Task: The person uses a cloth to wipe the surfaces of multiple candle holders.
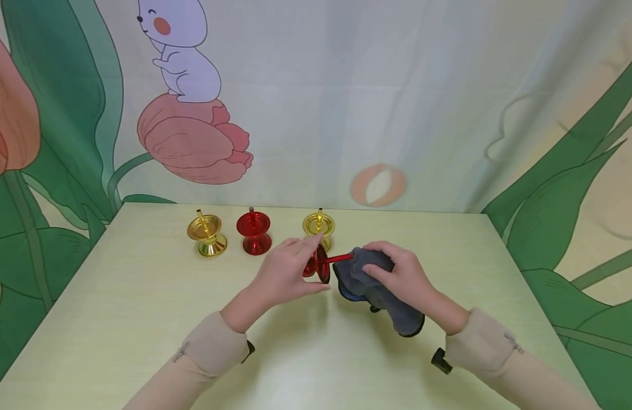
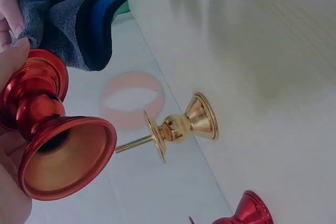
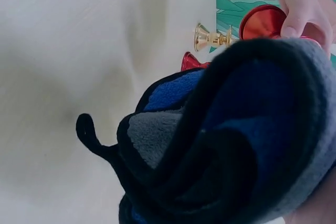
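My left hand grips a red metallic candle holder tipped on its side, its hollow base facing left and its thin spike pointing right. My right hand holds a grey cloth with blue lining and black edging, bunched around the tip of the spike. The cloth's lower folds and a small black loop hang down, seen close up in the right wrist view. Both hands are above the table, with a gold candle holder standing just behind the left fingertips.
Farther left on the pale table stand a second red candle holder and another gold candle holder, both upright near the back edge. Behind the table hangs a curtain printed with flowers and a white animal.
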`<state>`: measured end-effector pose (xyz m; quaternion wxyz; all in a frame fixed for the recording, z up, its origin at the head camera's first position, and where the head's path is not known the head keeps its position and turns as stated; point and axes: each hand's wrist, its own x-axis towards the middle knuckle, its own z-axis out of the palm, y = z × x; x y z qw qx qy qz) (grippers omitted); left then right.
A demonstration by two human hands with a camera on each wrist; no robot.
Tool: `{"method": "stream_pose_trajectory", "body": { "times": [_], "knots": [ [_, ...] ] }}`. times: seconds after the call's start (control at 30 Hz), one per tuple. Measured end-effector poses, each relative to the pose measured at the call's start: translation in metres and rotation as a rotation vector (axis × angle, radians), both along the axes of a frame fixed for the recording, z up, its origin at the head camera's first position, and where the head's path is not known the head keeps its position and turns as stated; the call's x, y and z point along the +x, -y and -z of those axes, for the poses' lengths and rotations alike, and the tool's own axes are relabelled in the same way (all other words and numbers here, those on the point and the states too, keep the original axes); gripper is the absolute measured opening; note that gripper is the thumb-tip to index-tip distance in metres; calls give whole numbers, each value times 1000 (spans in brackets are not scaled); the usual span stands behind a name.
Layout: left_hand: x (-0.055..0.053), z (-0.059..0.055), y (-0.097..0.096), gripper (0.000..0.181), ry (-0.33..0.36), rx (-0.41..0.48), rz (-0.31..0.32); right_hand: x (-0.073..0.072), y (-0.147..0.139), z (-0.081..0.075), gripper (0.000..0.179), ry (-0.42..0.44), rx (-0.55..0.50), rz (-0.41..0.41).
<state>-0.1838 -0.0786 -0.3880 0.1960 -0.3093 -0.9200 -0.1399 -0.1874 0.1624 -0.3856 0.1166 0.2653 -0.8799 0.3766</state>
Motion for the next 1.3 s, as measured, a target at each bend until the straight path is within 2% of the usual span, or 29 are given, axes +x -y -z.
{"method": "stream_pose_trajectory", "body": {
  "times": [0.13, 0.33, 0.53, 0.73, 0.83, 1.07, 1.3],
  "knots": [
    [2, 1, -4, 88, -36, 61, 27, 0, 2, 3, 29, 86, -67, 11],
    [5, 0, -12, 88, -51, 128, 82, 2, 12, 4, 30, 152, -116, -2],
    [8, -4, -18, 92, -17, 163, 83, 4, 19, 3, 30, 218, -169, 9],
    [11, -4, -21, 91, 57, 283, 93, 5, 22, 5, 29, 239, -229, 21],
    [12, -4, -22, 86, 125, 345, 124, 5, 23, 5, 29, 231, -245, 38],
    [17, -6, -24, 81, 407, 444, 181, 5, 21, 5, 29, 239, -317, 17],
    [13, -8, -22, 89, 598, 500, 146, 5, 18, 2, 29, 358, -422, -42]
  ]
}}
